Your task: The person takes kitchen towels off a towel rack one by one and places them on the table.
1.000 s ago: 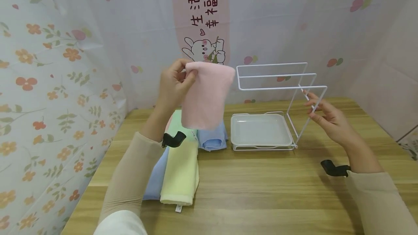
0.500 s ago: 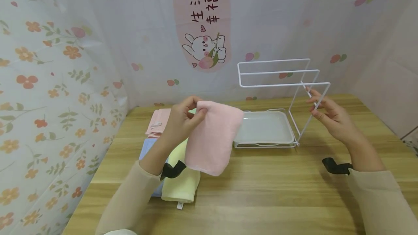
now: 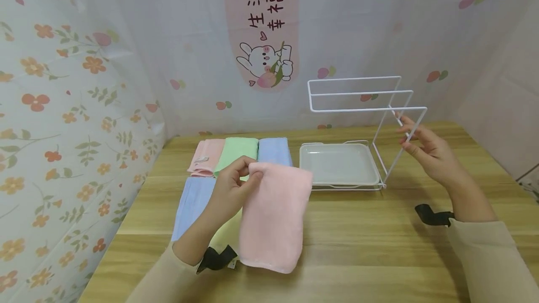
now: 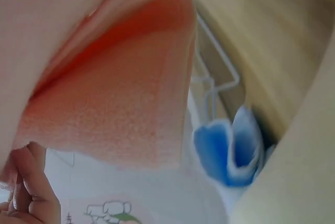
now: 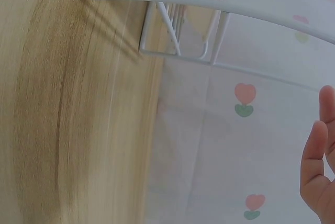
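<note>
My left hand (image 3: 231,193) pinches a folded pink towel (image 3: 275,219) by its upper left corner, thumb in front. The towel hangs down over the table, its folded layers showing in the left wrist view. My right hand (image 3: 429,153) holds the side post of a white wire rack (image 3: 366,110), thumb and fingers on either side of it. In the rack's base sits a shallow white tray (image 3: 338,165). Behind the left hand lie folded towels: pink (image 3: 206,155), green (image 3: 237,151) and blue (image 3: 273,150). A second blue towel (image 3: 191,200) and a yellow one (image 3: 227,237) are partly hidden by the left arm.
The wooden table (image 3: 358,242) ends at a printed cloth backdrop (image 3: 189,36), with a floral cloth (image 3: 71,130) along the left side. The rack's top bars stand well above the tray. Black wrist straps (image 3: 433,215) show at both cuffs.
My left hand has come down and toward me with the pink towel, uncovering the back row of towels. The right hand has stayed at the rack.
</note>
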Demonstrator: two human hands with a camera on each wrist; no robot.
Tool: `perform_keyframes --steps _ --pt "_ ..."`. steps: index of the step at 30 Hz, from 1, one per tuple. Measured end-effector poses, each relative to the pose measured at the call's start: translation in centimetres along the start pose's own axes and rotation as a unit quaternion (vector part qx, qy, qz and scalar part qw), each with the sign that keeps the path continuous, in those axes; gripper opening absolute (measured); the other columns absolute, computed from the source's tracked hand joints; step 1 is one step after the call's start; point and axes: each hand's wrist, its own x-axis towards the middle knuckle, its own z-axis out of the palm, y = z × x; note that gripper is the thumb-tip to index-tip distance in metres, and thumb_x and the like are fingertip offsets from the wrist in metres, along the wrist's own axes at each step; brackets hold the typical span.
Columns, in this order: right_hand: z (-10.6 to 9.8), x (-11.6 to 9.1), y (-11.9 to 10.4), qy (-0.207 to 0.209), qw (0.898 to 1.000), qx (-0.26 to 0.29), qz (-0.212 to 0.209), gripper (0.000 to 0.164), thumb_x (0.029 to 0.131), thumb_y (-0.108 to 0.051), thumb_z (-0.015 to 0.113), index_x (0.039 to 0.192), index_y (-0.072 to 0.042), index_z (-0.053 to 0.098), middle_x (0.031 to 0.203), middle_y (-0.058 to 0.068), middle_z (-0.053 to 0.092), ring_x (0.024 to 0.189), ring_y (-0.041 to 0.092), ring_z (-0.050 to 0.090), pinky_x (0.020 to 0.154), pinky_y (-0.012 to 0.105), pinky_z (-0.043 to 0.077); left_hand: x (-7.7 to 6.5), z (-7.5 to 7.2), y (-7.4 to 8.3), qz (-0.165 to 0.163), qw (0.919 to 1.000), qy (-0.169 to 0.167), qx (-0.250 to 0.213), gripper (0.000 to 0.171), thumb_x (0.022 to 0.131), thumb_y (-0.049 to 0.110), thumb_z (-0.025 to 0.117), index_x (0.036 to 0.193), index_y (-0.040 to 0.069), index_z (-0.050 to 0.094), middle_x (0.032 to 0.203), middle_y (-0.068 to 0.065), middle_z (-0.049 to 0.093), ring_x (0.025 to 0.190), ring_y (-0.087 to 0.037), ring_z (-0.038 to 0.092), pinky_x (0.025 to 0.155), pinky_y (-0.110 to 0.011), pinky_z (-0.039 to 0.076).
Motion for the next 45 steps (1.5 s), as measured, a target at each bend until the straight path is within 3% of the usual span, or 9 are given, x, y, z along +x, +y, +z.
perform_keyframes --steps 4,10,17,21,29,36,41,45 --pt "0.0 -0.1 0.1 0.001 1.000 0.028 -0.008 0.031 0.096 0.015 0.047 0.125 0.010 0.050 0.161 0.001 0.035 0.104 0.000 0.060 0.090 0.007 0.046 -0.6 0.6 -0.8 -0.015 0.9997 -0.018 -0.005 0.010 0.096 0.010 0.062 0.099 0.001 0.061 0.095 -0.021 0.070 0.054 -0.012 0.061 0.052 -0.029 0.056" --pt "0.0 -0.2 0.2 0.004 0.996 0.093 -0.009 0.031 0.095 0.016 0.046 0.125 0.010 0.051 0.160 0.000 0.036 0.107 0.002 0.060 0.091 0.008 0.047 -0.3 0.9 -2.6 -0.029 0.9991 -0.026 0.017 0.009 0.097 0.009 0.062 0.098 0.000 0.061 0.096 -0.020 0.072 0.063 -0.007 0.056 0.053 -0.021 0.050" --pt "0.2 -0.3 0.3 0.003 0.998 0.057 -0.002 0.031 0.095 0.017 0.047 0.125 0.009 0.051 0.161 0.006 0.034 0.107 0.001 0.060 0.090 0.007 0.047 0.5 0.2 -4.5 -0.060 0.9973 -0.020 0.038 0.011 0.096 0.008 0.063 0.102 -0.001 0.062 0.102 -0.020 0.073 0.075 -0.007 0.061 0.063 -0.020 0.053" --pt "0.3 -0.4 0.4 0.009 0.998 0.066 -0.008 0.032 0.094 0.017 0.047 0.125 0.009 0.052 0.160 0.004 0.036 0.107 0.001 0.060 0.090 0.007 0.046 0.9 -0.2 -5.5 -0.081 0.9954 -0.018 0.048 0.015 0.096 0.010 0.065 0.106 0.000 0.064 0.104 -0.020 0.073 0.085 -0.011 0.064 0.070 -0.019 0.054" --pt "0.2 -0.4 0.2 0.016 0.996 0.085 -0.009 0.031 0.094 0.017 0.048 0.123 0.010 0.052 0.159 0.001 0.039 0.111 0.001 0.059 0.090 0.007 0.046 1.4 -0.7 -7.0 -0.125 0.9903 -0.023 0.057 0.028 0.093 0.006 0.067 0.120 0.000 0.060 0.108 -0.020 0.070 0.089 -0.019 0.066 0.073 -0.021 0.052" --pt "0.1 -0.3 0.3 0.015 0.997 0.070 -0.018 0.031 0.094 0.018 0.048 0.123 0.010 0.052 0.159 0.003 0.038 0.107 0.001 0.060 0.090 0.007 0.046 1.3 -0.4 -7.2 -0.094 0.9895 -0.036 0.103 0.043 0.089 0.000 0.070 0.129 0.007 0.058 0.127 -0.018 0.062 0.088 -0.022 0.070 0.074 -0.027 0.055" --pt "0.0 -0.2 0.2 0.011 0.999 0.035 -0.017 0.031 0.094 0.017 0.048 0.124 0.010 0.051 0.160 0.005 0.037 0.103 0.000 0.059 0.090 0.006 0.046 1.2 0.2 -7.3 -0.082 0.9796 -0.048 0.177 0.042 0.086 -0.001 0.071 0.127 0.007 0.065 0.124 -0.015 0.065 0.094 -0.025 0.068 0.080 -0.033 0.057" --pt "0.0 -0.2 0.1 0.007 1.000 0.008 -0.008 0.031 0.095 0.016 0.048 0.125 0.009 0.050 0.160 0.003 0.036 0.104 -0.002 0.059 0.090 0.006 0.045 1.0 0.7 -7.5 -0.085 0.9759 -0.045 0.196 0.044 0.084 -0.003 0.072 0.127 0.005 0.065 0.126 -0.013 0.064 0.093 -0.022 0.066 0.081 -0.033 0.056"
